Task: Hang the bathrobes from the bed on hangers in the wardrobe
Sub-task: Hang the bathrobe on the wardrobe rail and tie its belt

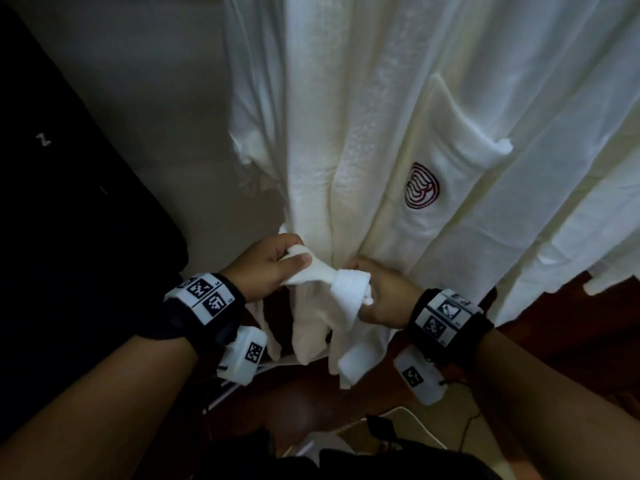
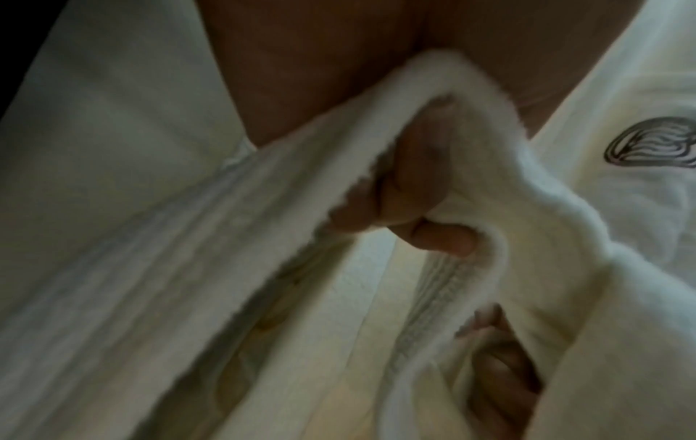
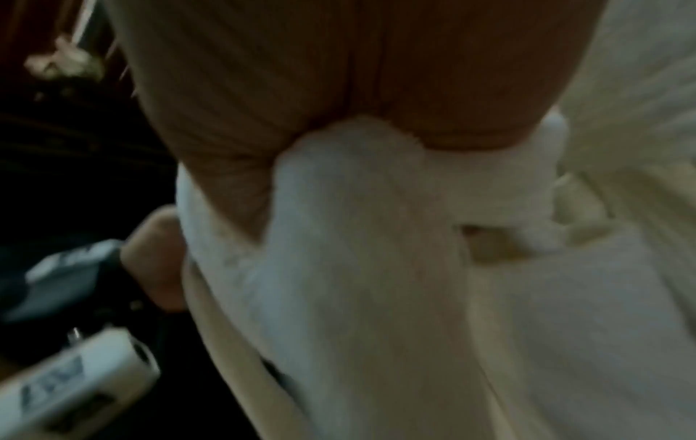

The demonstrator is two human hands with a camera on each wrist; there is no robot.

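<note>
A white bathrobe (image 1: 363,133) hangs in front of me, with a dark red emblem (image 1: 421,186) on its chest pocket. Its white belt (image 1: 325,275) is knotted at the waist. My left hand (image 1: 273,263) grips one end of the belt between thumb and curled fingers. My right hand (image 1: 382,296) holds the other end beside the knot (image 1: 349,284). In the left wrist view the belt (image 2: 471,125) wraps over my curled fingers (image 2: 406,193). The right wrist view shows belt cloth (image 3: 357,208) bunched in my palm. No hanger is in view.
More white robe fabric (image 1: 571,150) hangs to the right. A pale wardrobe wall (image 1: 145,98) lies behind on the left, next to a dark panel (image 1: 52,202). Below are a reddish wooden floor (image 1: 536,341) and a white cable (image 1: 408,417).
</note>
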